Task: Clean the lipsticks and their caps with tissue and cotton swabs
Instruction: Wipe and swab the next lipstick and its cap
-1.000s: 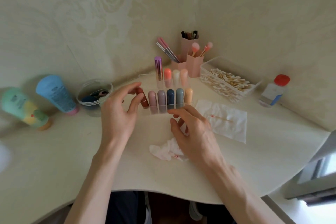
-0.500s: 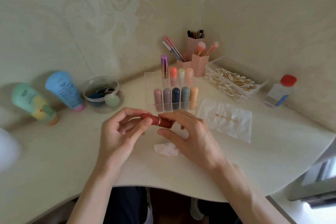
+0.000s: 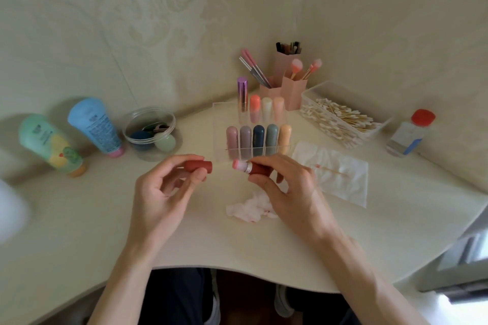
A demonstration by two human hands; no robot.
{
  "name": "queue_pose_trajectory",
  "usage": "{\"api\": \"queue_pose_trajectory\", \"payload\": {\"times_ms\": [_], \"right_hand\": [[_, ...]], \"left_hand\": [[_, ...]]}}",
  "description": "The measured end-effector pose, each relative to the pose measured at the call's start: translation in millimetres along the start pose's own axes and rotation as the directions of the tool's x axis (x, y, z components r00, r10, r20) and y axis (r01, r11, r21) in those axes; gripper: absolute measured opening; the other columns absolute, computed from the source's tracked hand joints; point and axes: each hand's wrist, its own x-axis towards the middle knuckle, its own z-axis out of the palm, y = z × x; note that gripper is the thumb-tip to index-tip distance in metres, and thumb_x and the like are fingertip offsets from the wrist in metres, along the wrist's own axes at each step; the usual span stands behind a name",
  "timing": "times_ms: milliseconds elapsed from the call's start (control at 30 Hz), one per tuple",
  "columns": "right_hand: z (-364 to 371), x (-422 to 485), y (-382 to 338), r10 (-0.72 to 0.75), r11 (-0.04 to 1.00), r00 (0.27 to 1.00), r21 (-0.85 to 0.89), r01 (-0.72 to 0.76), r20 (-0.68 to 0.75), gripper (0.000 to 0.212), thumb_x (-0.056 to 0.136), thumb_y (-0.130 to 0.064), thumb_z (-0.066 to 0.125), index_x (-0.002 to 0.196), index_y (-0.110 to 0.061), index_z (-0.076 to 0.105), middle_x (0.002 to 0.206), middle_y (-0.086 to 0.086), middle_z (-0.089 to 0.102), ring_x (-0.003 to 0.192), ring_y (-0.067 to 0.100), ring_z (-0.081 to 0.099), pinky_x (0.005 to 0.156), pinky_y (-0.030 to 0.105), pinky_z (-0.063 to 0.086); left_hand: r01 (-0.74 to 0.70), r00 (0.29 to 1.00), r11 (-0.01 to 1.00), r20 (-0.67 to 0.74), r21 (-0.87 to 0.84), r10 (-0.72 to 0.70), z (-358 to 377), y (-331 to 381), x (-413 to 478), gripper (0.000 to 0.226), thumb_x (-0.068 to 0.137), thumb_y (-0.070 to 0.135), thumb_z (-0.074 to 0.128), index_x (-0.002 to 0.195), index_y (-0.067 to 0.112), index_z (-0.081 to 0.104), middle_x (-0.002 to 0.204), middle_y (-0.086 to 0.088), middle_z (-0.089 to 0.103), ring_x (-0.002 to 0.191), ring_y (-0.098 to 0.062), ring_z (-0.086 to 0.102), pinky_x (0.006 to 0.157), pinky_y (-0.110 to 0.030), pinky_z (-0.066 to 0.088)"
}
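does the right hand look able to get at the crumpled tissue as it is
Reach, probably yes: the crumpled tissue lies on the table just under the right hand, with nothing between. But that hand pinches the open lipstick, so grabbing looks awkward.

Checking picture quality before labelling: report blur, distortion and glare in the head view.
Head view: wide-angle distortion bows the table edge; a white blur covers the left margin; light is soft, with faint shadows behind the two tubes; lower right corner is washed out; left hand with cap and right hand with lipstick are sharp.
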Motion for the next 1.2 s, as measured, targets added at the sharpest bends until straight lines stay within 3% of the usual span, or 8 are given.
{"api": "queue_pose_trajectory", "payload": {"times_ms": [200, 400, 600, 667, 733, 867, 1067, 1200], "right_hand": [[1, 0, 0, 0.045, 0.999, 0.999, -0.02, -0.045, -0.004, 0.022, 0.096, -0.016, 0.077, 0.115, -0.025, 0.076, 0.098, -0.019, 0.069, 0.085, -0.001, 0.062, 0.074, 0.009, 0.04], [-1, 1, -1, 0.053, 0.998, 0.999, -0.034, -0.054, -0.009, 0.023, 0.097, -0.019, 0.076, 0.117, -0.027, 0.076, 0.098, -0.018, 0.066, 0.085, -0.001, 0.06, 0.074, 0.009, 0.039], [0, 1, 1, 0.05, 0.998, 0.998, -0.048, -0.051, -0.022, 0.023, 0.096, -0.02, 0.076, 0.118, -0.026, 0.076, 0.097, -0.019, 0.066, 0.085, -0.003, 0.06, 0.074, 0.009, 0.04], [0, 0, 1, 0.046, 0.997, 0.999, -0.053, -0.047, -0.021, 0.022, 0.096, -0.019, 0.076, 0.118, -0.026, 0.076, 0.098, -0.019, 0.066, 0.084, -0.002, 0.06, 0.074, 0.009, 0.04], [1, 0, 2, 0.038, 0.998, 0.999, -0.054, -0.039, -0.022, 0.023, 0.096, -0.018, 0.076, 0.118, -0.026, 0.076, 0.099, -0.019, 0.065, 0.085, -0.002, 0.06, 0.075, 0.009, 0.04], [1, 1, 4, 0.031, 0.998, 0.999, -0.061, -0.032, -0.022, 0.024, 0.097, -0.018, 0.076, 0.119, -0.026, 0.076, 0.101, -0.018, 0.065, 0.086, -0.002, 0.061, 0.076, 0.01, 0.041], [2, 1, 5, 0.031, 0.998, 0.999, -0.057, -0.033, -0.021, 0.025, 0.097, -0.019, 0.075, 0.121, -0.025, 0.076, 0.103, -0.015, 0.066, 0.086, -0.003, 0.06, 0.075, 0.01, 0.041], [2, 0, 4, 0.042, 0.998, 0.999, -0.041, -0.042, -0.017, 0.027, 0.096, -0.02, 0.076, 0.121, -0.029, 0.076, 0.104, -0.017, 0.069, 0.088, -0.001, 0.062, 0.075, 0.01, 0.041]], "left_hand": [[-0.071, 0.998, 0.929, 0.026, 0.363, 0.066, -6, -10, -6, 0.029, 0.089, 0.009, 0.077, 0.112, 0.025, 0.071, 0.094, 0.013, 0.077, 0.087, -0.013, 0.071, 0.071, -0.028, 0.049], [-0.078, 0.997, 0.902, 0.031, 0.426, 0.072, -7, -10, -8, 0.026, 0.086, 0.008, 0.081, 0.101, 0.026, 0.071, 0.09, 0.016, 0.076, 0.092, -0.007, 0.07, 0.079, -0.004, 0.039], [-0.057, 0.998, 0.899, -0.004, 0.434, 0.066, -11, -14, -6, 0.021, 0.086, 0.011, 0.083, 0.097, 0.024, 0.07, 0.089, 0.019, 0.076, 0.088, -0.002, 0.07, 0.076, -0.014, 0.046], [-0.16, 0.984, 0.82, 0.02, 0.55, 0.179, -13, -14, -6, 0.018, 0.088, 0.011, 0.08, 0.1, 0.02, 0.07, 0.091, 0.017, 0.074, 0.085, -0.001, 0.068, 0.079, -0.014, 0.047], [-0.258, 0.957, 0.672, 0.087, 0.694, 0.277, -14, -15, -6, 0.019, 0.089, 0.005, 0.077, 0.103, 0.017, 0.07, 0.096, 0.01, 0.072, 0.083, -0.012, 0.068, 0.078, -0.032, 0.051], [-0.26, 0.96, 0.496, 0.165, 0.829, 0.227, -16, -26, -4, 0.048, 0.075, -0.015, 0.076, 0.108, 0.019, 0.07, 0.103, 0.004, 0.065, 0.087, -0.026, 0.065, 0.076, -0.039, 0.04], [-0.291, 0.95, 0.555, 0.168, 0.779, 0.262, -6, -25, -2, 0.065, 0.09, 0.003, 0.072, 0.15, 0.018, 0.05, 0.096, 0.003, 0.066, 0.08, -0.027, 0.061, 0.074, -0.048, 0.052], [-0.182, 0.963, 0.635, 0.005, 0.751, 0.27, -5, -22, -3, 0.069, 0.088, 0.019, 0.079, 0.149, 0.012, 0.049, 0.119, -0.006, 0.065, 0.1, -0.029, 0.061, 0.091, -0.048, 0.054]]}}
